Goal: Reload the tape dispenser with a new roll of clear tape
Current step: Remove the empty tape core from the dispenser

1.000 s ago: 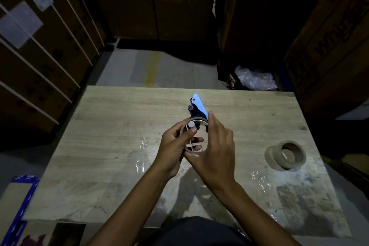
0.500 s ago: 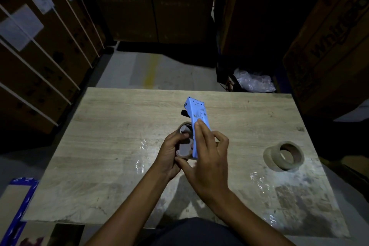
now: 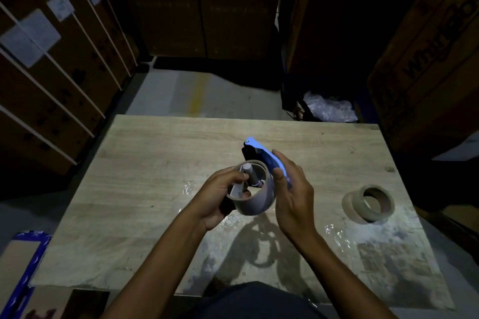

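Above the middle of the wooden table I hold a blue tape dispenser with a roll of tape around its hub. My left hand grips the roll from the left, thumb on the pale spindle inside the ring. My right hand holds the dispenser's blue body from the right, fingers along its edge. A second tape roll lies flat on the table to the right, apart from both hands.
Stacked cardboard cartons stand on the left and right. A crumpled plastic bag lies on the floor behind the table. Scraps of clear film stick to the tabletop near me. A blue-edged board sits low left.
The dispenser has been turned, so the roll's open ring now faces up and left. My left thumb has moved onto the spindle. My right hand has slid along the blue body.
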The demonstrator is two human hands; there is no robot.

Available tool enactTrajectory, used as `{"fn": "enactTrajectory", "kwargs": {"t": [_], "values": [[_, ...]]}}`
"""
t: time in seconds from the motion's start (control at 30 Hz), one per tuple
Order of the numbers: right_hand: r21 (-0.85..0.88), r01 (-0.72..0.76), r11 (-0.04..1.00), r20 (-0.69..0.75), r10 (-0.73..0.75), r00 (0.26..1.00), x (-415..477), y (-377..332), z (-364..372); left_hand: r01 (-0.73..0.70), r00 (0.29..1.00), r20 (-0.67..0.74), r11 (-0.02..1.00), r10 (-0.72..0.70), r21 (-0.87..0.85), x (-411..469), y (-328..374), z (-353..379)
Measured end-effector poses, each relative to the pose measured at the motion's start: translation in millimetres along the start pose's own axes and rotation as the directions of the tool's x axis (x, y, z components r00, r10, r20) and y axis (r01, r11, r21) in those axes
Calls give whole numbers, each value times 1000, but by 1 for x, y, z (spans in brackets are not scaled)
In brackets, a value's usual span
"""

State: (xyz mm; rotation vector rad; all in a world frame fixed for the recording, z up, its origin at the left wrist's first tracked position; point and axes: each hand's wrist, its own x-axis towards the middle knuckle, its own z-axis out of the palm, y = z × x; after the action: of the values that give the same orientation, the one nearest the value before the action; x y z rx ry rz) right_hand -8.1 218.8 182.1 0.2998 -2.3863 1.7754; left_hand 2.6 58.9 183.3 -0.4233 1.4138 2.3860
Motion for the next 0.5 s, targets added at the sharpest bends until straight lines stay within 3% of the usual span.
{"fn": "enactTrajectory", "kwargs": {"t": [0.1,0.27,0.37,0.5], "values": [[213,-134,968,0,137,991,9,3,-3,116,993,0,987,-117,109,-3,3,-4],[283,-179,942,53,171,984,15,7,-7,196,980,-2,970,-198,147,-7,9,-7],[306,-198,931,49,192,980,17,10,-7,193,981,-21,974,-192,115,-5,9,-5],[340,-190,921,-2,202,979,15,13,-6,83,992,-107,991,-72,105,-4,0,7]]}}
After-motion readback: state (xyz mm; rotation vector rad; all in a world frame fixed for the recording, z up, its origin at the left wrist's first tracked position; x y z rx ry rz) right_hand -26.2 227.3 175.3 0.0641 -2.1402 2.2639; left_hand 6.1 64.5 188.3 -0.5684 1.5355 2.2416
